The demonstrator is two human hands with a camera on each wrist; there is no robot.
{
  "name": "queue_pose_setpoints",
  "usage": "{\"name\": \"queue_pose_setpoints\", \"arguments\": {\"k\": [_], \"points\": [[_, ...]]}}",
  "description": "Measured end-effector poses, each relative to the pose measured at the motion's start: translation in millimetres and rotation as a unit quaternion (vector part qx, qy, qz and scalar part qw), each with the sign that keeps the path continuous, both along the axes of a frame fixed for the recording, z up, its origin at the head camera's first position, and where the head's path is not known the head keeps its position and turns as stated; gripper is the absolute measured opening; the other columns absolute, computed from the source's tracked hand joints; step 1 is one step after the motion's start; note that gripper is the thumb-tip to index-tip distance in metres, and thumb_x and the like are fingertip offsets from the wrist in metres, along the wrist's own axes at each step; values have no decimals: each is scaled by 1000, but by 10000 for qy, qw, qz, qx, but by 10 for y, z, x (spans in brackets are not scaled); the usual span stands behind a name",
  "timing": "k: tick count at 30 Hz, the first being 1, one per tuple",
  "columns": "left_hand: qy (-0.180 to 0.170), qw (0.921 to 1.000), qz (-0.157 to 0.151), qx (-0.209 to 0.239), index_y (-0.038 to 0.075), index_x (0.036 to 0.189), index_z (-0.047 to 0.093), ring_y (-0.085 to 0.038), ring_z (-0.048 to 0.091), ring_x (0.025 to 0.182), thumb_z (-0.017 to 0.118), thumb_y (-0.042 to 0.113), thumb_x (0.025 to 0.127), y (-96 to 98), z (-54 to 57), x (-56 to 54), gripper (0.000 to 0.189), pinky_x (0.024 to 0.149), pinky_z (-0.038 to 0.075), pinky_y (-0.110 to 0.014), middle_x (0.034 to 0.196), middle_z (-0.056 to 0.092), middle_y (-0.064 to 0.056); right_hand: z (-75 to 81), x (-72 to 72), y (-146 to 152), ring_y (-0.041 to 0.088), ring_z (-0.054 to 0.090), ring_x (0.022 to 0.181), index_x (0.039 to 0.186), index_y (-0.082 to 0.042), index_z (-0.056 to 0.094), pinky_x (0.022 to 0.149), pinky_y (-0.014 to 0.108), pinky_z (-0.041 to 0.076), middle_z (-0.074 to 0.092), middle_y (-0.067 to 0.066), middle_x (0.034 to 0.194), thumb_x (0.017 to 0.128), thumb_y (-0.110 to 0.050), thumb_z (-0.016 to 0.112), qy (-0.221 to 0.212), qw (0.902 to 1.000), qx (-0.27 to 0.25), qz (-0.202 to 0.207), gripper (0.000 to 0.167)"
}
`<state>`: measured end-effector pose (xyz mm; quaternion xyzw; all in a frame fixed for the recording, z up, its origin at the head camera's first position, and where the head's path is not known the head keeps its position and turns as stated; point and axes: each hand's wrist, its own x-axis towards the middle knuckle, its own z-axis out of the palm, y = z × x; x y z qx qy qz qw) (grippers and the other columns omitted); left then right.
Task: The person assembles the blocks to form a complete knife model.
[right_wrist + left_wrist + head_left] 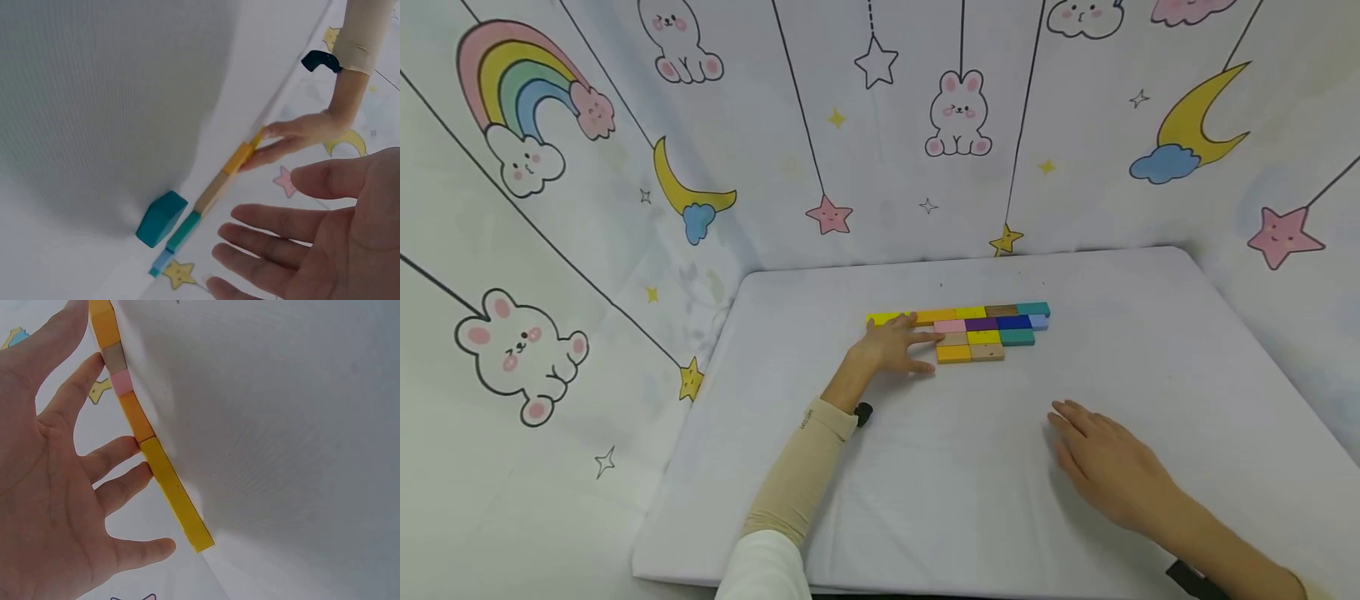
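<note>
Flat coloured wooden blocks lie edge to edge in stepped rows near the back of the table, the long back row including an orange block [934, 317]. My left hand [891, 343] spreads its fingers at the left ends of the rows. In the left wrist view, its fingertips are right at the edges of the yellow block [178, 494] and its neighbours. The nearest row has an orange block [953, 355] and a tan block [987, 352]. My right hand [1112, 467] holds nothing, fingers extended, front right of the blocks. A separate teal block [161, 219] shows in the right wrist view.
A white cloth covers the table [925, 483]. Behind and beside it hangs a white backdrop [760, 125] printed with rabbits, stars, moons and a rainbow. A black band [863, 413] shows at the left wrist.
</note>
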<state>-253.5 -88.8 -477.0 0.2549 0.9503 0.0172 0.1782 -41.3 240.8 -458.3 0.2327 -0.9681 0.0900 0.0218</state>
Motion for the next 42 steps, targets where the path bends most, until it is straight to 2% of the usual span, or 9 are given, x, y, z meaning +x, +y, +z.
{"name": "queue_pose_setpoints", "arguments": {"k": [8,13,20,31,42], "points": [[-22,10000,88,42,53,160,32,-29,14,161,61,71,94,-16,18,9,75,121,13,-75,175,16,-6,-69,264,24,46,49,140,141,11,56,109,63,45,51,28,152,102,-26,66,-338,9988,-123,-334,55],[3,9999,106,51,51,160,33,-30,15,161,61,70,94,-35,30,19,74,120,13,-76,175,16,-6,-159,342,70,48,47,141,141,15,54,110,64,44,48,31,153,103,-25,66,-417,9983,-155,-380,57],[9,9999,87,91,51,160,33,-31,14,161,61,69,95,-33,31,17,74,120,13,-75,175,16,-7,-191,425,100,49,47,141,142,17,52,110,65,44,47,33,153,102,-28,67,-500,9973,-160,-511,62],[-21,10000,25,83,52,160,32,-30,14,161,61,70,94,-15,8,2,75,120,14,-75,175,15,-6,-269,351,103,48,53,135,141,16,52,108,61,48,49,32,151,99,-29,73,-16,9991,-204,-363,65],[-82,9999,42,70,53,160,32,-30,13,161,60,70,95,10,-9,4,74,121,12,-74,175,14,-5,-315,187,152,47,59,129,136,18,55,99,55,55,52,34,146,91,-21,81,399,9986,-303,190,65]]}}
